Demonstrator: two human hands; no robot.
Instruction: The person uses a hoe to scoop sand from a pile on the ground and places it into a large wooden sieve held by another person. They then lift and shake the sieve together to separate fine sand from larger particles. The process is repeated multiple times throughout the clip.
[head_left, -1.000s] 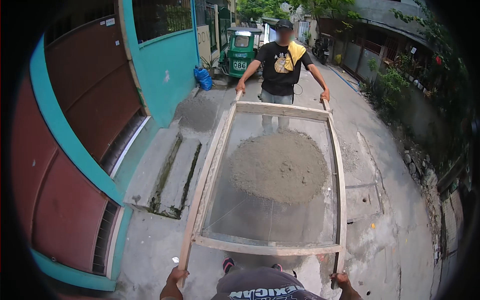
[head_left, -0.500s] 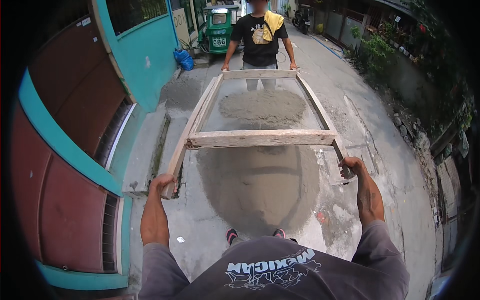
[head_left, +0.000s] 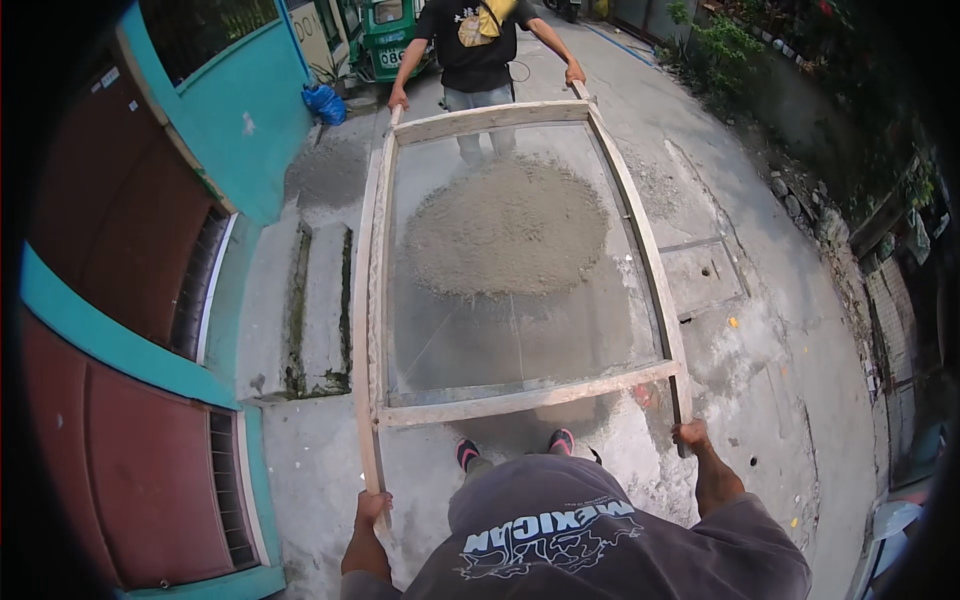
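Note:
A wooden-framed sand screen (head_left: 530,394) is held up between me and a co-worker. My left hand (head_left: 373,507) is closed round the end of its left rail. My right hand (head_left: 690,435) grips the end of the right rail, beside my body. On the mesh, past its middle, rests a heap of grey sand (head_left: 508,225). At the far end, the co-worker's hands hold the two rail ends. Some darker sand on the ground shows below the near crossbar, and the rest of it lies behind the mesh.
The co-worker (head_left: 470,45) stands beyond the screen on the concrete lane. Low concrete steps (head_left: 325,310) and a turquoise wall (head_left: 250,120) line the left. A green vehicle (head_left: 390,40) and a blue bag (head_left: 324,104) are farther back. Plants and rubble edge the right side.
The screen has been pulled toward me, with my hands drawn back close to my body. Its near end is lower in view, and the sand heap appears nearer and broader. The co-worker's arms reach forward.

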